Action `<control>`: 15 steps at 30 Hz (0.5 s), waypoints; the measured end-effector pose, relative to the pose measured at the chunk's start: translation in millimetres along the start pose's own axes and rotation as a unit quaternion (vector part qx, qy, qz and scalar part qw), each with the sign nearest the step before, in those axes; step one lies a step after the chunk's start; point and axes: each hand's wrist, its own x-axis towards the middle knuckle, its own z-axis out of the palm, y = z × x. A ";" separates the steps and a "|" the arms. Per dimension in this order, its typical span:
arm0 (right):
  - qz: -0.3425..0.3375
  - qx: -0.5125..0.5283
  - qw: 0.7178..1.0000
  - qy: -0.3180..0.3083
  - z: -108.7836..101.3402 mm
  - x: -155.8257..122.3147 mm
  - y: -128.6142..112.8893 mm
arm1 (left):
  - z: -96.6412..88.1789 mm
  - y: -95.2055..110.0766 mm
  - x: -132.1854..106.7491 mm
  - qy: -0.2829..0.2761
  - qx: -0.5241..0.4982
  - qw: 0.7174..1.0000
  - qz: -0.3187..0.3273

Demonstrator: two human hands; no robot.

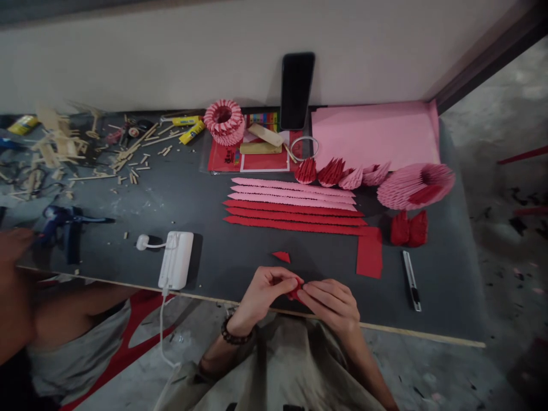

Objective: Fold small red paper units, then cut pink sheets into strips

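My left hand (264,291) and my right hand (331,302) meet at the near edge of the dark table (214,194), both pinching a small red folded paper piece (295,291) between their fingertips. A loose red paper triangle (281,257) lies just beyond them. Further back lie long pink paper strips (295,191) and red paper strips (295,220), and a red paper rectangle (369,252) sits to the right.
A box cutter (411,281) lies at the right. Folded red and pink modules (338,171), a pink paper bowl (415,185), pink sheets (374,134), a phone (297,90) and a power bank (176,260) are on the table. Another person's arm (17,274) is at left beside wooden sticks (85,148).
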 end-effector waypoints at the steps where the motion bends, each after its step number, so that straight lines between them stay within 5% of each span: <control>1: -0.073 -0.012 0.997 -0.037 -1.7 1.7 2.1 | -1.3 0.2 1.1 -0.015 -0.003 1.000 -0.008; 3: -0.167 -0.022 0.983 -0.078 -1.8 3.9 6.6 | -2.2 -0.2 2.6 -0.022 -0.002 1.000 -0.011; 4: -0.162 -0.014 0.985 -0.065 -0.1 4.4 8.4 | -1.9 -0.7 2.8 -0.018 0.004 1.000 -0.008; 11: -0.029 0.038 0.999 -0.004 17.1 6.7 2.0 | 0.4 -1.5 -5.8 0.048 0.134 0.988 0.054; 15: 0.101 0.078 0.992 0.022 23.9 5.0 -12.3 | 2.1 2.1 -10.6 0.086 0.232 0.963 0.107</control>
